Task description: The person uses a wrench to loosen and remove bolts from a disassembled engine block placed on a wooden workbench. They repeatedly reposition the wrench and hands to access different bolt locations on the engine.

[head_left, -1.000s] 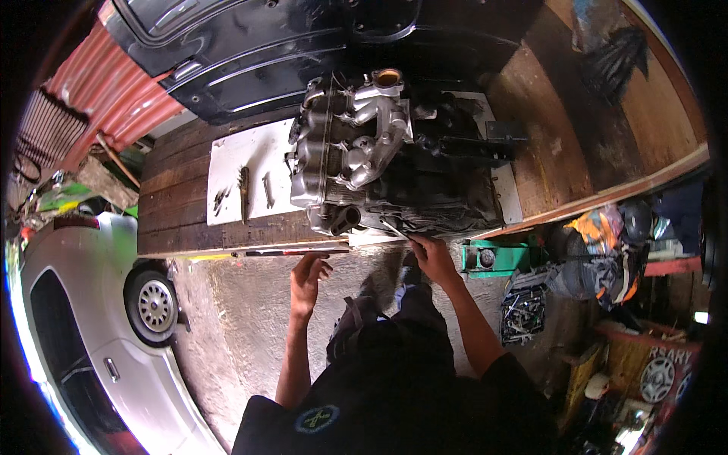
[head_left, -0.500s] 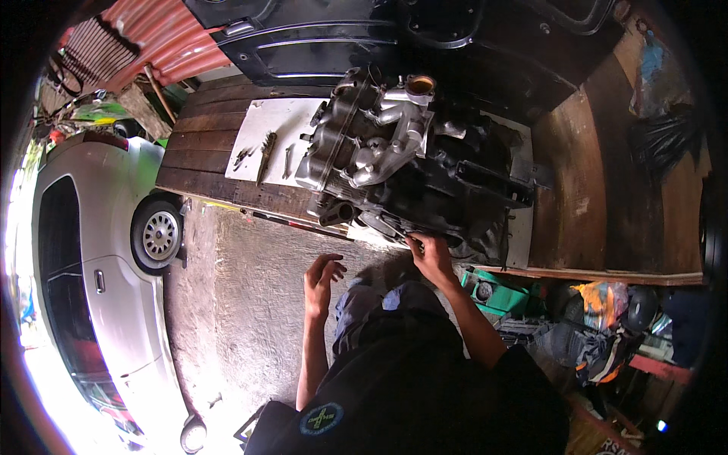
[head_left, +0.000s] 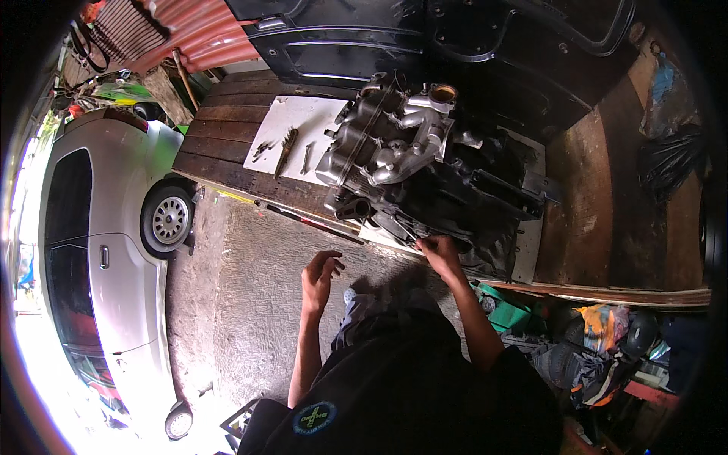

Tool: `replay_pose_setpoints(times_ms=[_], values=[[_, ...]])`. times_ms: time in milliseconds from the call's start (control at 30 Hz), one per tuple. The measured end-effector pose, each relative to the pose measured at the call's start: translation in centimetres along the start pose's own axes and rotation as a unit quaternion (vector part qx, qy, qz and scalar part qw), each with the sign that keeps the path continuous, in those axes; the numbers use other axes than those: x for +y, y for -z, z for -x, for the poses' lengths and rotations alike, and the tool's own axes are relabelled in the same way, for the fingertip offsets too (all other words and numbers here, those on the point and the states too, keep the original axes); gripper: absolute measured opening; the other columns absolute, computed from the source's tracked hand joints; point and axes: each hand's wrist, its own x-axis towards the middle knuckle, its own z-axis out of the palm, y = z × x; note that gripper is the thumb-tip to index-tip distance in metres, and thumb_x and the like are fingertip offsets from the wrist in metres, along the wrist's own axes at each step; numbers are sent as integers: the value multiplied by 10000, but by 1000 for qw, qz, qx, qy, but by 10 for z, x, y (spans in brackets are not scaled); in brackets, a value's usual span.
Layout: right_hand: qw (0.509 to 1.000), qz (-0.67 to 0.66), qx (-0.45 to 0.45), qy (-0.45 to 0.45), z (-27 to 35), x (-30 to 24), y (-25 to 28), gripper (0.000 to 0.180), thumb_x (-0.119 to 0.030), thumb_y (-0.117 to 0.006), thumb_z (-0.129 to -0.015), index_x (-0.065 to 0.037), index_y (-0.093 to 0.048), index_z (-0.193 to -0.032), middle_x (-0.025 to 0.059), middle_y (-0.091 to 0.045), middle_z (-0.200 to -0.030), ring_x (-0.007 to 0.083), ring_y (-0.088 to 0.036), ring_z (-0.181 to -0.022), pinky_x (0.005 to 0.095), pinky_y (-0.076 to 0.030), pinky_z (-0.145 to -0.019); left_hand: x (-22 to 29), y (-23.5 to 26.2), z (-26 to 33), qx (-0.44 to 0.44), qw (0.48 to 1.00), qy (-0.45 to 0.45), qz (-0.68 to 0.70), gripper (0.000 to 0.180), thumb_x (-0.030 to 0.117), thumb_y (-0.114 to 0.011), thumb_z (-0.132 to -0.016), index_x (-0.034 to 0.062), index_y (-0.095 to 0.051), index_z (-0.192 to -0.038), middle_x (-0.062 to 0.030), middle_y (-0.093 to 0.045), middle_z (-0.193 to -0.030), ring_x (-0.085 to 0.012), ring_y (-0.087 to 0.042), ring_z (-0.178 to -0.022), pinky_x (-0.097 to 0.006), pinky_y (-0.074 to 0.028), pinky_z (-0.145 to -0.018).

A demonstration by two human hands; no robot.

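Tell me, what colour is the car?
Silver: the car, seen in the head view, sits left of the left hand.

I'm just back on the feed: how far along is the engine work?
Done: the engine sits on the wooden bench, with tools laid out on a white sheet. In hand: the right hand touches its near lower edge; the left hand hovers empty. Left: it looks largely assembled.

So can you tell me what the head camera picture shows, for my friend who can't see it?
A person stands at a wooden workbench, right hand touching the near edge of a big grey and black engine, left hand open in the air, holding nothing. Small tools lie on a white sheet beside the engine, and a silver car is parked to the left.
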Motion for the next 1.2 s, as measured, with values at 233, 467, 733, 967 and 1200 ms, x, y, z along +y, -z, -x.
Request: replay_pose_setpoints(times_ms=[233, 467, 733, 967, 1200], values=[[979, 174, 109, 2, 16, -30, -7, 271, -274, -656, -846, -16, -707, -911, 229, -673, -856, 396, -649, -842, 437, -490, -738, -13, 18, 4, 8, 1000, -7, -5, 218, 84, -485, -942, -47, -638, -1026, -95, -659, -823, -121, -592, -733, -262, -472, -677], [995, 98, 22, 9, 2, -13, 0, 297, -282, -619, -903, 2, -706, -895, 139, -696, -778, 180, -641, -717, 329, -469, -674, -16, 12, 7, -1, 999, -18, -36, 208, 87, -487, -938, -21, -645, -1019, -110, -677, -798, -135, -619, -719, -276, -488, -672], [999, -29, 20, 5, -3, 13, -8, 289, -243, -620, -925, 16, -692, -817, 19, -661, -731, 59, -515, -664, 270, -421, -630, -32, 16, 4, 11, 999, -37, -37, 210, 109, -498, -936, -14, -650, -1013, -115, -681, -801, -142, -630, -713, -286, -495, -657], [982, 82, 152, 81, 8, -1, -17, 271, -293, -657, -875, -28, -704, -839, 175, -672, -726, 321, -666, -707, 392, -480, -636, -28, 21, 6, 10, 997, -47, -56, 208, 112, -493, -936, -4, -652, -1002, -110, -679, -796, -140, -627, -697, -280, -490, -641], [919, 292, 227, 139, 21, -12, -24, 268, -300, -599, -914, -45, -664, -861, 196, -647, -761, 407, -612, -715, 468, -476, -617, -31, 23, 10, 14, 997, -48, -57, 199, 105, -496, -935, 1, -652, -1001, -98, -675, -775, -143, -629, -687, -284, -492, -633]])
